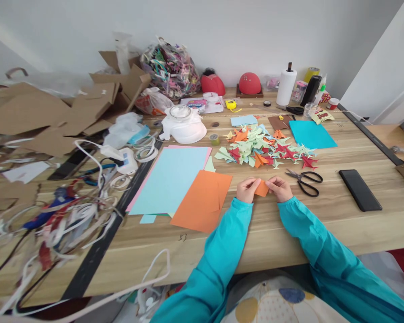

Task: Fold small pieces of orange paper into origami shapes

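Note:
My left hand (247,189) and my right hand (280,188) pinch a small folded piece of orange paper (261,188) between them, just above the wooden table (256,237). Both hands have their fingers closed on the paper's edges. Teal sleeves cover both arms. Beyond my hands lies a heap of folded paper shapes (267,150) in green, orange and red. Black scissors (305,181) lie just right of my right hand. An orange sheet (202,200) lies to the left of my left hand.
A stack of light blue and pink sheets (170,179) sits left of centre, a turquoise sheet (311,134) at the back right. A black phone (359,189) lies at the right. Cardboard pieces (54,112), cables (54,220), a white bowl (185,125) and a paper roll (286,86) crowd the left and back.

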A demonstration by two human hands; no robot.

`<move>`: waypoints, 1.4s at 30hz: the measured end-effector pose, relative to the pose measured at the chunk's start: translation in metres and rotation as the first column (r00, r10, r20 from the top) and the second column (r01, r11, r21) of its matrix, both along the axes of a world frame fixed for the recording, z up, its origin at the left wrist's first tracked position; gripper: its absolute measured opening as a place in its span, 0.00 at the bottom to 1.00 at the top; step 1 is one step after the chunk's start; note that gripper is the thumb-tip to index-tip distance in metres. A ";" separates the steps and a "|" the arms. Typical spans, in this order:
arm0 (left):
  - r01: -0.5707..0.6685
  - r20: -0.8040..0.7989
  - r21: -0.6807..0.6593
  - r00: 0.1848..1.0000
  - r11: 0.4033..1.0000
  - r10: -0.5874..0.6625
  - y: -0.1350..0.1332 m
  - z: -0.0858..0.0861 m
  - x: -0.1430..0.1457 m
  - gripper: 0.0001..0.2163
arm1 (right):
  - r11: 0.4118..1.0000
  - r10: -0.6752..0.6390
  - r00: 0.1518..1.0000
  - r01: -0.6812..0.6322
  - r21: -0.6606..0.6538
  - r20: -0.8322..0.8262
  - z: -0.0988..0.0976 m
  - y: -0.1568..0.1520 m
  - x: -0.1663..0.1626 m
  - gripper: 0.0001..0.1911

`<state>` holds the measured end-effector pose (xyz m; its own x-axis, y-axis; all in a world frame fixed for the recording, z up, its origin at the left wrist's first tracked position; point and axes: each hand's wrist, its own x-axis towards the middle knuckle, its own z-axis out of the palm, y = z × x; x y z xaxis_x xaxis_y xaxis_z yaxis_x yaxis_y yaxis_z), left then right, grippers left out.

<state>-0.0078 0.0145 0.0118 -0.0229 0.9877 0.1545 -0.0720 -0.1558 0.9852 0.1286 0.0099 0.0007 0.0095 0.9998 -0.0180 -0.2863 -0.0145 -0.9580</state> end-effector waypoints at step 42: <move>0.163 -0.433 0.295 0.901 0.942 -0.020 -0.004 -0.010 0.005 0.08 | 0.998 -0.038 0.976 0.027 0.051 0.216 -0.006 0.004 0.000 0.19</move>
